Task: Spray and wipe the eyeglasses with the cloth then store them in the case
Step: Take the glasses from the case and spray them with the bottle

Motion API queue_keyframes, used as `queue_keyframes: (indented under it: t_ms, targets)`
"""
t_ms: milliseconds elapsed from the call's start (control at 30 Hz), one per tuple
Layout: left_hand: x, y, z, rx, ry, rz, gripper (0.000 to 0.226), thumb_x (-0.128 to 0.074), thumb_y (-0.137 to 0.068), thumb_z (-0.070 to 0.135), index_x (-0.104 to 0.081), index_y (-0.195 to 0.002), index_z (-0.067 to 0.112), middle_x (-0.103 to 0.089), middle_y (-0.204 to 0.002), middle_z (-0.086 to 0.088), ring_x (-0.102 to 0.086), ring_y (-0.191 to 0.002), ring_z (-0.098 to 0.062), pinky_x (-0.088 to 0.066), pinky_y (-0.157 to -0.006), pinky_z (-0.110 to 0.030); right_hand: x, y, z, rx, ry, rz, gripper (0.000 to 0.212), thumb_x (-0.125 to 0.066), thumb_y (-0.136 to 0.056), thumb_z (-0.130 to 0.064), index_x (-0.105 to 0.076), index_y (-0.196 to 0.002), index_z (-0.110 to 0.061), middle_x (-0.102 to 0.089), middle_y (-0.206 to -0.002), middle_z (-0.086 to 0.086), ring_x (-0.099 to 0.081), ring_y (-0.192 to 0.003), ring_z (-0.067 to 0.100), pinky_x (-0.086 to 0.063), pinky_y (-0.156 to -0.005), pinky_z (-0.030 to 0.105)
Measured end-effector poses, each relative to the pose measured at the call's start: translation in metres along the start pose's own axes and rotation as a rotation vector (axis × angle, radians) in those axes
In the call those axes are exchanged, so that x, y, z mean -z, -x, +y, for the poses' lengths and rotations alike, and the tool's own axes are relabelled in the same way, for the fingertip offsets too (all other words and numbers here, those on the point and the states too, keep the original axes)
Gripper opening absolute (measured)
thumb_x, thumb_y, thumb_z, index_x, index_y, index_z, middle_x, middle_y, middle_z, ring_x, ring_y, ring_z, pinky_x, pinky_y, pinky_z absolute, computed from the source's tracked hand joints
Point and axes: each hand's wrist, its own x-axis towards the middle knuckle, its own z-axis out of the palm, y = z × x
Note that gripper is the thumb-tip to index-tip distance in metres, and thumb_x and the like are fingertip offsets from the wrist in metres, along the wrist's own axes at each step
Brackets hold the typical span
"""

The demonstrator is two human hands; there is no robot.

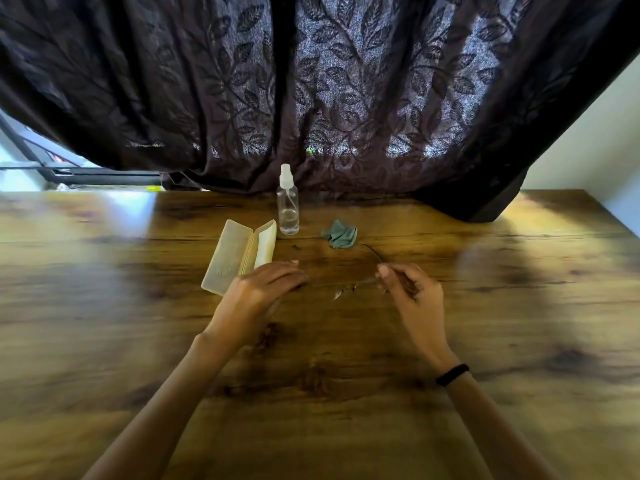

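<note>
I've got the left hand [263,287] and right hand [407,289] pinching the eyeglasses [343,288] by their ends. Best to keep fingers off the lenses, then fetch the spray bottle [288,207].

Left hand [263,289], right hand [410,294] hold eyeglasses [346,288] by ends; open case [227,263], spray bottle [287,209], cloth [340,233] beyond.

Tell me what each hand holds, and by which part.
Both hold the eyeglasses. The left hand grips the frame's left end, and the right hand pinches its right end, near the hinge.
</note>
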Motion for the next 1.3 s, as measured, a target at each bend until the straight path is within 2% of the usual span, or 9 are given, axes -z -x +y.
queue_keyframes:
  t_ms: [133, 300, 400, 667, 767, 900, 1067, 1233, 1300]
  targets:
    - [0.025, -0.019, -0.006, -0.014, 0.102, -0.053, 0.033, -0.068, -0.073, -0.006, -0.067, -0.103, 0.008, -0.071, -0.099, -0.006, -0.065, -0.095, -0.012, -0.049, -0.089, -0.022, -0.001, -0.021, -0.02, -0.044, -0.206, 0.034, 0.008, -0.062, -0.078, -0.027, -0.066, -0.082, -0.022, -0.071, -0.065, -0.008, -0.065, -0.062, 0.006, -0.053, -0.059, 0.016]
    - [0.042, -0.04, -0.009, 0.216, 0.473, -0.068, 0.026, -0.07, -0.071, -0.003, -0.071, -0.093, 0.012, -0.069, -0.083, 0.008, -0.061, -0.084, 0.001, -0.044, -0.077, -0.008, -0.005, -0.047, -0.039, -0.013, -0.242, 0.037, 0.012, -0.065, -0.074, -0.033, -0.066, -0.073, -0.021, -0.068, -0.061, -0.004, -0.063, -0.058, 0.012, -0.054, -0.06, 0.025]
    - [0.046, -0.045, -0.012, 0.314, 0.651, -0.066, 0.029, -0.066, -0.073, -0.006, -0.069, -0.086, 0.02, -0.067, -0.077, 0.011, -0.061, -0.079, 0.002, -0.044, -0.074, -0.008, -0.009, -0.057, -0.046, -0.003, -0.264, 0.031, 0.014, -0.065, -0.072, -0.035, -0.066, -0.069, -0.021, -0.068, -0.057, -0.009, -0.062, -0.055, 0.005, -0.053, -0.055, 0.016]
    - [0.042, -0.039, -0.021, 0.371, 0.832, 0.023, 0.024, -0.057, -0.077, -0.001, -0.064, -0.099, 0.006, -0.064, -0.088, -0.006, -0.063, -0.084, -0.003, -0.049, -0.075, -0.013, -0.016, -0.07, -0.05, -0.08, -0.339, -0.098, 0.027, -0.062, -0.078, -0.033, -0.067, -0.082, -0.007, -0.067, -0.07, 0.008, -0.061, -0.059, 0.013, -0.054, -0.056, 0.023]
    - [0.042, -0.033, -0.029, 0.387, 0.821, 0.082, 0.02, -0.057, -0.079, 0.003, -0.067, -0.095, 0.009, -0.067, -0.084, 0.002, -0.064, -0.084, -0.006, -0.051, -0.077, -0.016, -0.014, -0.081, -0.045, -0.195, -0.451, -0.144, 0.04, -0.054, -0.08, -0.043, -0.067, -0.097, -0.01, -0.071, -0.094, 0.008, -0.064, -0.067, 0.015, -0.054, -0.053, 0.023]
    - [0.049, -0.025, -0.037, 0.377, 0.808, 0.155, 0.019, -0.058, -0.076, 0.015, -0.067, -0.09, 0.007, -0.07, -0.085, 0.015, -0.064, -0.083, -0.004, -0.051, -0.073, -0.014, -0.025, -0.104, -0.027, -0.328, -0.495, -0.037, 0.038, -0.049, -0.09, -0.036, -0.063, -0.107, -0.005, -0.069, -0.097, 0.009, -0.065, -0.068, 0.015, -0.054, -0.056, 0.023]
    - [0.065, -0.016, -0.048, 0.365, 0.774, 0.228, 0.044, -0.063, -0.075, 0.051, -0.071, -0.087, 0.011, -0.07, -0.088, 0.012, -0.064, -0.084, -0.008, -0.053, -0.075, -0.024, -0.065, -0.139, -0.016, -0.195, -0.272, -0.247, 0.012, -0.064, -0.083, -0.019, -0.065, -0.095, -0.02, -0.068, -0.094, 0.004, -0.067, -0.08, 0.003, -0.052, -0.065, 0.012]
    - [0.069, -0.012, -0.049, 0.36, 0.761, 0.25, 0.042, -0.063, -0.075, 0.051, -0.069, -0.09, 0.012, -0.071, -0.088, 0.01, -0.064, -0.085, -0.012, -0.053, -0.076, -0.029, -0.111, -0.17, -0.018, -0.006, -0.008, -0.484, 0.041, -0.076, -0.073, -0.02, -0.06, -0.11, -0.012, -0.066, -0.101, 0.007, -0.063, -0.088, 0.015, -0.052, -0.079, 0.022]
    - [0.067, -0.012, -0.049, 0.355, 0.767, 0.248, 0.04, -0.063, -0.076, 0.049, -0.069, -0.09, 0.012, -0.07, -0.089, 0.01, -0.064, -0.085, -0.011, -0.053, -0.077, -0.028, -0.121, -0.172, -0.017, 0.017, 0.028, -0.517, 0.044, -0.08, -0.068, -0.022, -0.06, -0.106, -0.013, -0.067, -0.091, 0.001, -0.063, -0.084, 0.014, -0.053, -0.08, 0.028]
